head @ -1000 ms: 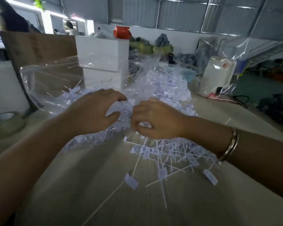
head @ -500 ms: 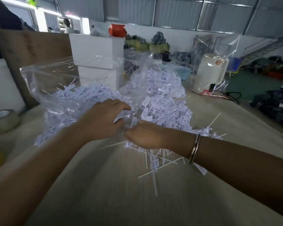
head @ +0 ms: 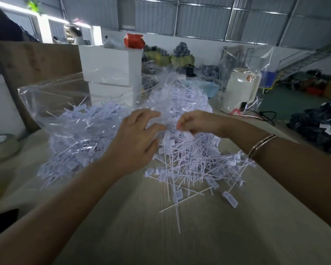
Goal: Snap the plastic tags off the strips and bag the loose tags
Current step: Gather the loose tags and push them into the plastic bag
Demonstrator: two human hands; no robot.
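A clear plastic bag [head: 52, 104] lies on the left of the table [head: 180, 236], stuffed with white plastic tags. Loose white tags and thin strips form a pile [head: 197, 165] on the table, right of centre. More tags sit under crumpled clear film [head: 178, 94] behind the pile. My left hand [head: 136, 140] pinches the bag's film at its mouth between thumb and fingers. My right hand [head: 197, 122], bangles on its wrist, has curled fingers and pinches a small bunch of white tags just right of the left hand's fingertips.
A tape roll [head: 0, 146] rests at the table's left edge and a dark flat object [head: 2, 217] lies at the lower left. Stacked white boxes [head: 111, 67], a brown board [head: 36, 60], a white appliance [head: 241, 88] and a black cable [head: 267, 115] stand behind.
Both hands have risen from the pile's front edge to the bag's mouth. My right hand has come up with tags in its fingers, and the hands have drawn slightly apart.
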